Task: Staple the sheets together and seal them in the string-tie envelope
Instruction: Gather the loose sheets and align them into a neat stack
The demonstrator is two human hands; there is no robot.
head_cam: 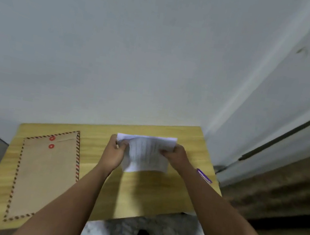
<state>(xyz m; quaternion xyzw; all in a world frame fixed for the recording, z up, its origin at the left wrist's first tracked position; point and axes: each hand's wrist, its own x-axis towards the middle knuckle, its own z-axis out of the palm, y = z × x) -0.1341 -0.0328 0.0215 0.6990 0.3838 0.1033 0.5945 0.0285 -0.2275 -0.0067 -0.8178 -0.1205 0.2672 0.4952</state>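
A table [139, 194] stands against a wall [119, 52]. On its left side lies an envelope [46, 174]. At centre, sheets [146, 154] are held above the table between the left hand [114, 152] and right hand [174, 157]. A stapler [204, 175] lies right of the right forearm.

Small rectangular table [139, 194] with a yellow wood-grain top, set against a plain pale grey-white painted wall [120, 42]. Pale door or panel [292, 96] at right, a dark strip along its lower edge. Mottled grey-white stone floor [124, 232] below; brown surface [278, 194] at right.
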